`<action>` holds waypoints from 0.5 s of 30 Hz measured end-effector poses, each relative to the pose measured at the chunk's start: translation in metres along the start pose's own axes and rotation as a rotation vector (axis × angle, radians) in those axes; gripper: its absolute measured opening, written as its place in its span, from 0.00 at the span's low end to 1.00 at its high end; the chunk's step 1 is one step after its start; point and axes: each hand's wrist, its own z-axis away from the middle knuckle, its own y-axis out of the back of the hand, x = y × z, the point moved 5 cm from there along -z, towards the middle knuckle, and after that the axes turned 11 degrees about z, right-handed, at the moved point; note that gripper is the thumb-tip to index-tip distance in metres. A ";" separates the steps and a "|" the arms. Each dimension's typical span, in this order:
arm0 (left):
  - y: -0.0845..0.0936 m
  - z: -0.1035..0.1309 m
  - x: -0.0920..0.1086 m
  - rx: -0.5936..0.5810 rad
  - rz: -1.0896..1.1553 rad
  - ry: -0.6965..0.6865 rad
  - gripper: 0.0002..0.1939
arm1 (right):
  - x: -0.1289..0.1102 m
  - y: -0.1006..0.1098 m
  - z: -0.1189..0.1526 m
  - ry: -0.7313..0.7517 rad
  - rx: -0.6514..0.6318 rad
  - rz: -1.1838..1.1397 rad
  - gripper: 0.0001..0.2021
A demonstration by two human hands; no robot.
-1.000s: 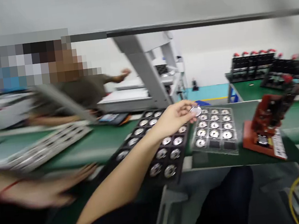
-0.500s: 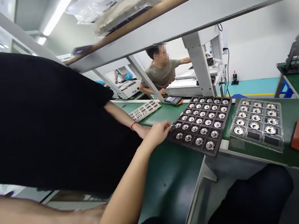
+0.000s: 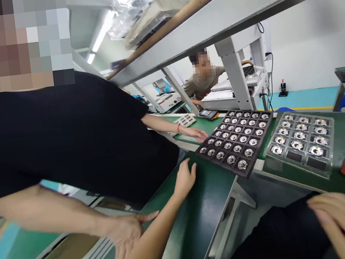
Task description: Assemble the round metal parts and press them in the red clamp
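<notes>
Black foam tray (image 3: 248,171): every pocket seems filled with metal discs (image 3: 242,164). Right of it, the clear tray (image 3: 316,166) has two bare front pockets. The left hand (image 3: 184,178), pinching a disc earlier, is now empty and spread, near the black tray's left corner. The right hand (image 3: 344,218) has appeared, fingers together, grip unclear.

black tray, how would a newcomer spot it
From the green tabletop, look beyond and right of the left hand. The black tray there holds rows of shiny round parts. Unlike the transparent tray on its right, it is opaque.
</notes>
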 end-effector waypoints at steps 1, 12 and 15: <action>-0.003 0.022 -0.004 -0.007 -0.018 0.031 0.27 | 0.007 -0.024 -0.002 -0.019 -0.106 -0.035 0.07; -0.019 0.063 -0.009 -0.031 -0.025 0.118 0.26 | 0.095 -0.230 0.079 -0.173 -0.678 -0.003 0.18; -0.019 0.064 -0.013 -0.013 0.043 0.105 0.26 | 0.103 -0.260 0.081 -0.149 -0.773 0.089 0.19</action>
